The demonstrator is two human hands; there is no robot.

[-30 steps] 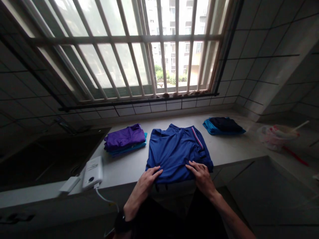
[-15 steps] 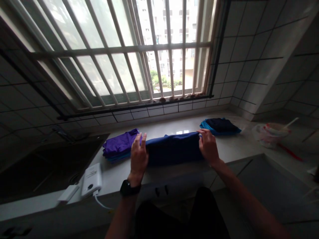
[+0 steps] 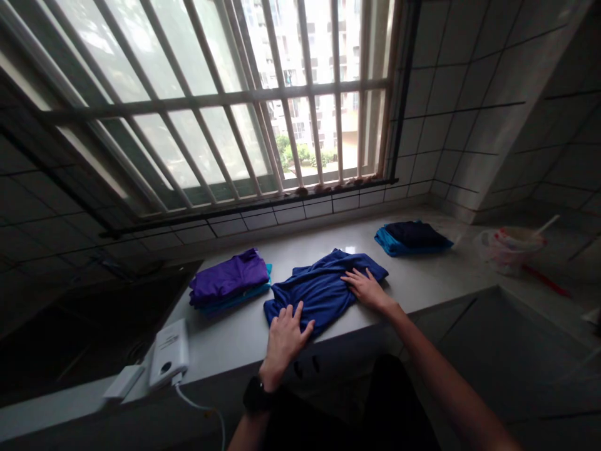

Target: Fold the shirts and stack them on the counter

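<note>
A dark blue garment [image 3: 323, 285], wrinkled and loosely folded, lies flat on the white counter [image 3: 225, 347]. My left hand [image 3: 287, 335], with a black watch on its wrist, rests on the garment's near left part, fingers spread. On its right part lies my right hand [image 3: 369, 288], palm down with fingers stretched out. To the left sits a folded stack with a purple cloth [image 3: 230, 275] on top and a teal cloth [image 3: 258, 291] beneath. At the back right is another folded pile, a black cloth [image 3: 416, 233] over a bright blue cloth [image 3: 389, 241].
A white power bank [image 3: 169, 351] with a cable and a small white box [image 3: 123, 382] lie by the dark sink [image 3: 94, 326] on the left. A plastic-wrapped tub [image 3: 511, 247] and a red-handled object [image 3: 547, 280] are at right. A barred window [image 3: 225, 97] stands behind.
The blue garment, held up by its upper edge between both hands, is now down on the counter. Both hands have lowered and opened flat onto it.
</note>
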